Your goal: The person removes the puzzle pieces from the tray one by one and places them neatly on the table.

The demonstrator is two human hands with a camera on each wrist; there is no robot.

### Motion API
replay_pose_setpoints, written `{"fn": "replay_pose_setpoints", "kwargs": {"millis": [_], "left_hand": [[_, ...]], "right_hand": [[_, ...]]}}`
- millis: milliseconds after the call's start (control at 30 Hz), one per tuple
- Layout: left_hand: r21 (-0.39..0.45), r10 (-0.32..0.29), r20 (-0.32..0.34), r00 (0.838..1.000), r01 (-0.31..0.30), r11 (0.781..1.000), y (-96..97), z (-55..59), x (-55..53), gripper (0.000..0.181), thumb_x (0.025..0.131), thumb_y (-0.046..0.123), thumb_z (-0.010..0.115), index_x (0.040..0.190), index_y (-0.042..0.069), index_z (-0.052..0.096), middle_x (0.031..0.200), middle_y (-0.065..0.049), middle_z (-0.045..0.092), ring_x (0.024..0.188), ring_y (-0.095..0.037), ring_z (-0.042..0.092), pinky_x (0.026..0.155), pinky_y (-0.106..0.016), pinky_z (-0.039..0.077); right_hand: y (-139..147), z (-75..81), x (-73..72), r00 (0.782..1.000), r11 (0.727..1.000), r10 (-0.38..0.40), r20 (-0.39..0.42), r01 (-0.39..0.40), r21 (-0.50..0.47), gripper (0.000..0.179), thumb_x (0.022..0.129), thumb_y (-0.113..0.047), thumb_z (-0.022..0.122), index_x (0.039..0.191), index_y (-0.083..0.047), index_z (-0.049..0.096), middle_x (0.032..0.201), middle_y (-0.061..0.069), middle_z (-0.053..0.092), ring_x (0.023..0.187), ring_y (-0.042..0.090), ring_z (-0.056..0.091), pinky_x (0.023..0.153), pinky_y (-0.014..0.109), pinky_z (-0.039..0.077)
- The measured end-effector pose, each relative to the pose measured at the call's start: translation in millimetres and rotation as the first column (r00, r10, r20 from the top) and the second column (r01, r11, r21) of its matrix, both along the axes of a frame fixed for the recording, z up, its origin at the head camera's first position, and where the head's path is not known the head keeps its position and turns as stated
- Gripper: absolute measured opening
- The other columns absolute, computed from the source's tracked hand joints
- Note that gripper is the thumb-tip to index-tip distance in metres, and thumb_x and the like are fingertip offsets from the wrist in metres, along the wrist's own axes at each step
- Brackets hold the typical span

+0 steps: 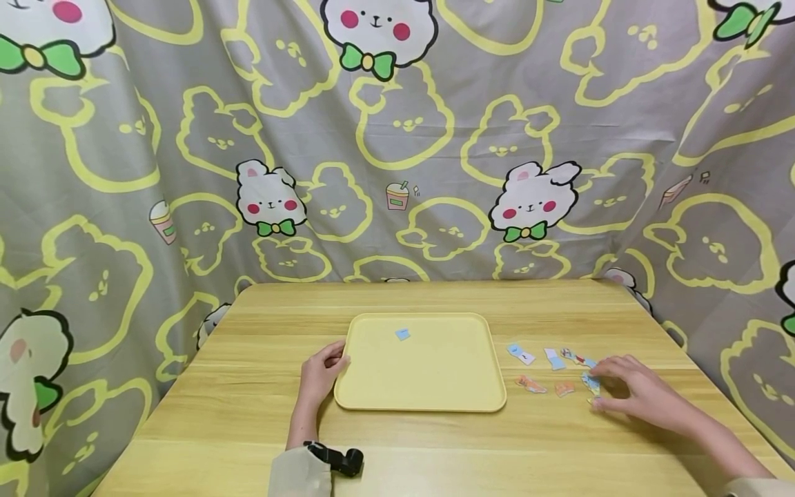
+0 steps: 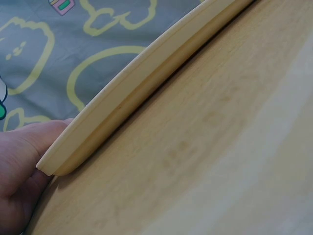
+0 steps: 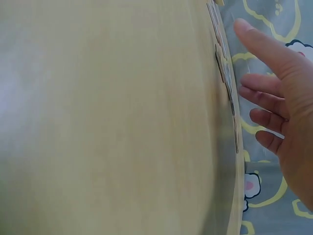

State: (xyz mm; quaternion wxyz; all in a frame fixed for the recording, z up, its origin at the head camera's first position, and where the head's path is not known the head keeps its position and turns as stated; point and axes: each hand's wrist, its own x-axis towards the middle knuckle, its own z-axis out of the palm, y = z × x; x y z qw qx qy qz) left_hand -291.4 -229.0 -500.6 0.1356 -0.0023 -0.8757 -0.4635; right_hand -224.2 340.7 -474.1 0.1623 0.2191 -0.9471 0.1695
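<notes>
A yellow tray (image 1: 422, 373) lies on the wooden table, with one small blue puzzle piece (image 1: 402, 334) near its upper left. My left hand (image 1: 323, 373) grips the tray's left edge; the left wrist view shows this hand (image 2: 24, 166) at the corner of the tray's rim (image 2: 122, 93), its fingers partly hidden. My right hand (image 1: 649, 397) is over the right end of a group of flat puzzle pieces, nearest a blue and yellow piece (image 1: 591, 384). In the right wrist view, that hand (image 3: 283, 93) has its thumb apart from loosely bent fingers and holds nothing.
Right of the tray lie blue and white pieces (image 1: 520, 354), another blue and white piece (image 1: 554, 358), an orange piece (image 1: 531, 384) and a smaller orange piece (image 1: 564, 388). A patterned grey curtain (image 1: 435, 138) hangs around the table (image 1: 435, 449).
</notes>
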Motion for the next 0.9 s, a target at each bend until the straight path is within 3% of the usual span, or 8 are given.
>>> {"fn": "replay_pose_setpoints", "kwargs": {"millis": [67, 267, 533, 900], "left_hand": [[0.005, 0.007, 0.011, 1.000, -0.007, 1.000, 0.2, -0.3, -0.1, 0.037, 0.087, 0.012, 0.073, 0.123, 0.006, 0.069, 0.106, -0.016, 0.074, 0.096, -0.026, 0.071, 0.081, -0.022, 0.057], [0.005, 0.007, 0.014, 1.000, -0.007, 1.000, -0.2, 0.5, 0.1, 0.037, 0.087, 0.012, 0.073, 0.124, 0.006, 0.068, 0.106, -0.016, 0.074, 0.097, -0.026, 0.070, 0.081, -0.021, 0.057], [0.009, -0.007, 0.016, 1.000, 0.007, 1.000, -0.1, 0.3, -0.5, 0.037, 0.088, 0.012, 0.072, 0.124, 0.005, 0.068, 0.108, -0.017, 0.074, 0.099, -0.028, 0.070, 0.085, -0.031, 0.058], [-0.003, -0.005, -0.004, 1.000, 0.005, 1.000, -1.3, -1.2, -1.9, 0.037, 0.088, 0.014, 0.073, 0.123, 0.005, 0.068, 0.107, -0.016, 0.074, 0.099, -0.027, 0.070, 0.086, -0.033, 0.058]], "right_hand": [[-2, 1.9, -0.7, 1.000, 1.000, 0.006, 0.009, -0.006, 0.005, 0.047, 0.070, -0.039, 0.086, 0.108, -0.016, 0.070, 0.109, -0.003, 0.066, 0.101, -0.008, 0.045, 0.078, 0.021, 0.047], [-11, 5.0, -3.9, 1.000, 1.000, 0.022, 0.012, -0.022, -0.011, 0.040, 0.076, -0.035, 0.083, 0.108, -0.016, 0.071, 0.106, -0.006, 0.066, 0.099, -0.009, 0.045, 0.080, 0.013, 0.043], [-30, 8.0, -11.8, 0.998, 0.998, 0.052, 0.028, -0.051, -0.030, 0.036, 0.079, -0.035, 0.080, 0.109, -0.016, 0.072, 0.106, -0.009, 0.067, 0.100, -0.004, 0.049, 0.079, 0.023, 0.049], [-57, 11.6, -24.4, 0.994, 0.996, 0.094, 0.054, -0.094, 0.002, 0.037, 0.083, -0.040, 0.076, 0.112, -0.017, 0.070, 0.105, -0.013, 0.065, 0.100, 0.006, 0.054, 0.078, 0.031, 0.052]]}}
